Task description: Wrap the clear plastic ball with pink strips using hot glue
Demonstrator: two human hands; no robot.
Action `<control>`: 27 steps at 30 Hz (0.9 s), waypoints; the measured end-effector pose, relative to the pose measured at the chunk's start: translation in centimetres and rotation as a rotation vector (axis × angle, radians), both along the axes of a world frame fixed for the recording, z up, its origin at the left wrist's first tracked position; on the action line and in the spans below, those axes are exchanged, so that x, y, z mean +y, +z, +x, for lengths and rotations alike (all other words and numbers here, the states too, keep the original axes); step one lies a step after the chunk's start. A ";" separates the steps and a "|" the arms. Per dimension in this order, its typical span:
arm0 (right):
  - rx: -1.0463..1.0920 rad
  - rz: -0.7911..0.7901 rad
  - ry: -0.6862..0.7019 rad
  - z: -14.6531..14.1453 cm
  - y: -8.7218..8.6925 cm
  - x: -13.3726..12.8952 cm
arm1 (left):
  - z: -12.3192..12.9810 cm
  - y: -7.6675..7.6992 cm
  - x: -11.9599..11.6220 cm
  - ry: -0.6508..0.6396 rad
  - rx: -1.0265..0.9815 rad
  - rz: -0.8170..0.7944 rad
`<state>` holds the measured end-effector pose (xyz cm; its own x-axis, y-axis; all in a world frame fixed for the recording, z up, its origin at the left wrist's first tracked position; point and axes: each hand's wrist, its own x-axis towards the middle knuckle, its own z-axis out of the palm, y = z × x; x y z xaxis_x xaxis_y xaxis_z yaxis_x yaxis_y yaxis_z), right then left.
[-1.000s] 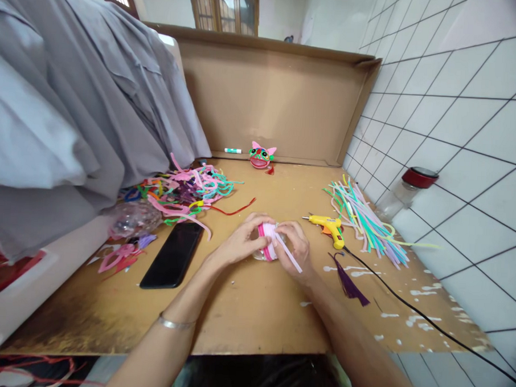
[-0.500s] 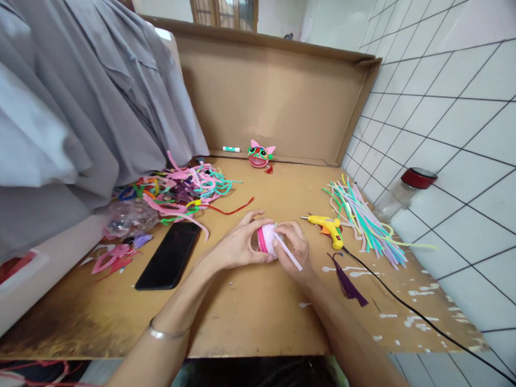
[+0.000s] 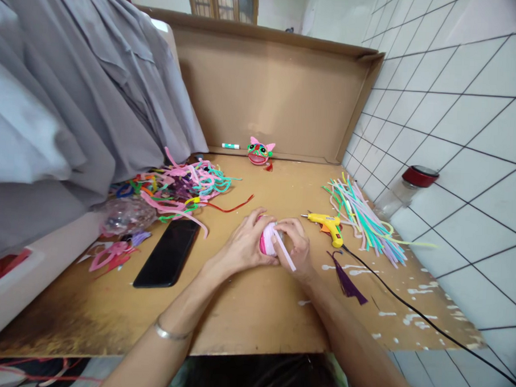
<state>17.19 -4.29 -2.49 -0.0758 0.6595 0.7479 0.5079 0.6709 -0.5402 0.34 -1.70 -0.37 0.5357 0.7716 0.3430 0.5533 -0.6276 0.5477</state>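
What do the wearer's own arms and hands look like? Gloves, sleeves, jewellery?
Left hand and right hand are both ungloved. No sleeves show on either forearm. A thin silver-coloured bangle circles the left forearm; no band shows on the right. No rings are visible, though some fingers are partly hidden.

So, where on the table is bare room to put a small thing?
Beyond the left hand and right hand, the table looks bare between the red string and the yellow glue gun, up to the pink-eared toy. Another patch lies between the forearms. Crowded: left, with tangled strips and the black phone; right, with straight strips and the purple tassel.
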 end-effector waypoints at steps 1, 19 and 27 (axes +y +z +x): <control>0.000 -0.003 0.001 0.0 0.0 0.0 | 0.1 0.0 0.0 -0.001 -0.001 0.007; 0.277 -0.246 -0.005 0.7 -0.7 0.8 | -0.7 0.2 1.0 -0.077 -0.421 -0.511; 0.313 -0.376 0.073 0.6 -1.8 1.7 | -0.3 -0.2 1.2 -0.106 -0.498 -0.600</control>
